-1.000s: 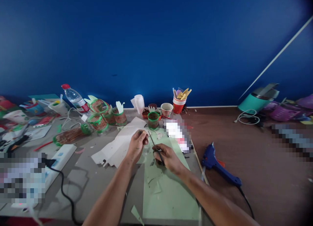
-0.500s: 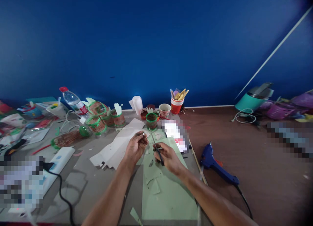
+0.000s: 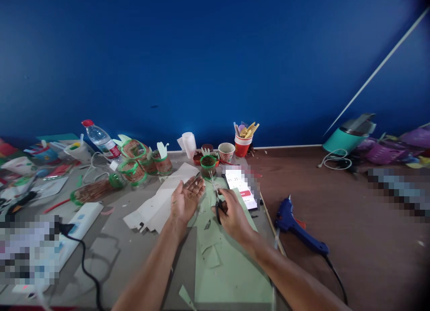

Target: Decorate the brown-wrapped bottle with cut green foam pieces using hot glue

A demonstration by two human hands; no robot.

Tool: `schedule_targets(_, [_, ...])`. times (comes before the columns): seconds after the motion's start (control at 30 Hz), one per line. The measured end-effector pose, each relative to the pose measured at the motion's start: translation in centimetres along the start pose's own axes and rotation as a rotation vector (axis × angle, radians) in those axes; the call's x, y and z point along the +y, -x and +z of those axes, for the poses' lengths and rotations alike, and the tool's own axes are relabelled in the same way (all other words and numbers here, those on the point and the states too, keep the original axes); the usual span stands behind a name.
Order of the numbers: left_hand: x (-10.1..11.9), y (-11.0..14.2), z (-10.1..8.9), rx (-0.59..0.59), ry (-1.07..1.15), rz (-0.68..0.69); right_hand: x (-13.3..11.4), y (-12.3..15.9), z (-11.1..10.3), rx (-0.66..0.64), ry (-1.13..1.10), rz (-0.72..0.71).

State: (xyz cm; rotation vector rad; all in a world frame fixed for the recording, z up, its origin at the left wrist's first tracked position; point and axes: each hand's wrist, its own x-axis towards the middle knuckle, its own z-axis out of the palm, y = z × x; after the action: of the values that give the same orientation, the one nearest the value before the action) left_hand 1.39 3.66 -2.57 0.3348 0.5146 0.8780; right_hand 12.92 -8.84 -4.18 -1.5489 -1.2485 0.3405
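Observation:
My left hand (image 3: pixel 187 199) is open, palm up, with dark smudges on its fingers; it hangs over the edge of the white paper (image 3: pixel 157 201). In my right hand (image 3: pixel 233 214) is a pair of black-handled scissors (image 3: pixel 218 208), its blades pointing away toward a small green-rimmed pot (image 3: pixel 208 166) filled with something dark. Below both hands lies a pale green sheet (image 3: pixel 231 275) with cut scraps (image 3: pixel 211 256) on it. Just beyond my right hand rests a phone (image 3: pixel 242 190) with a lit screen.
To the right lies a blue glue gun (image 3: pixel 298 228) with its cord. A paper cup (image 3: pixel 226 153) and a red cup of tools (image 3: pixel 243 146) stand by the wall. Leftward are green-rimmed jars (image 3: pixel 132 172), a tilted bottle (image 3: pixel 101 138) and a power strip (image 3: pixel 77 226).
My left hand has gone from pinched fingers to an opened, upturned palm. The scissors in my right hand have turned, and their blades now point more directly away from me.

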Motion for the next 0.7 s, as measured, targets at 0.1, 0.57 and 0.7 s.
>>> schedule_targets(0.1, [0.05, -0.04, -0.11, -0.014, -0.001, -0.004, 0.22, 0.17, 0.14, 0.02, 0.04, -0.053])
schedule_targets(0.57, [-0.46, 0.01, -0.06, -0.023, -0.001, 0.017, 0.04, 0.3, -0.05, -0.06, 0.105, -0.124])
schedule_targets(0.7, [-0.24, -0.21, -0.12, 0.047, -0.058, 0.075, -0.06, 0.31, -0.18, -0.071, 0.129, -0.133])
